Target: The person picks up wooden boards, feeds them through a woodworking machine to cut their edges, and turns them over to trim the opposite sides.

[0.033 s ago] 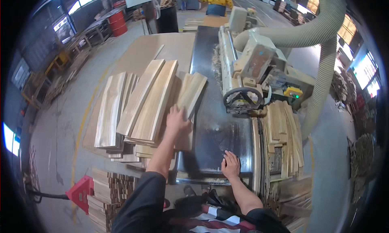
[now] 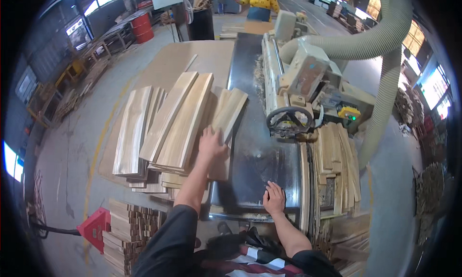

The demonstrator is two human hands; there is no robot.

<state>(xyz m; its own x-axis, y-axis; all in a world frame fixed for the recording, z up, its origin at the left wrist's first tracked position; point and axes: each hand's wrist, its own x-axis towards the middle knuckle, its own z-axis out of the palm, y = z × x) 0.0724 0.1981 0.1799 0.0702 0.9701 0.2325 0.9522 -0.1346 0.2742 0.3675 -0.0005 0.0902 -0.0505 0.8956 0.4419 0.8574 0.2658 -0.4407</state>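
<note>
The two hands are well apart. The left hand (image 2: 212, 143) reaches farther forward, its fingers bent over the near end of a pale plank (image 2: 235, 108) that slants away ahead of it and to its right; whether the fingers are closed around the wood cannot be told, since the back of the hand hides the contact. The right hand (image 2: 274, 196) lies palm down with its fingers extended, holding nothing, on the dark, smooth table (image 2: 262, 159), nearer the body than the left. Just left of the left hand is a stack of long planks (image 2: 185, 127), with another plank stack (image 2: 131, 130) beyond it, farther left. Both lie on a brown board (image 2: 192, 50) that stretches ahead of the left hand. Ahead of the right hand stands a beige machine (image 2: 308, 70), with a dark handwheel (image 2: 289, 120) on its near side and a yellow control box (image 2: 349, 112) showing a green light. A thick ribbed hose (image 2: 380, 38) curves above it. To the right of the right hand, beyond the table's edge, narrow wood strips (image 2: 332, 147) lie piled. Left of the left forearm and closer to the body, small boards (image 2: 118, 245) are stacked beside a red triangular piece (image 2: 95, 230). Far ahead of both hands stands a person in a yellow top (image 2: 260, 0).
</note>
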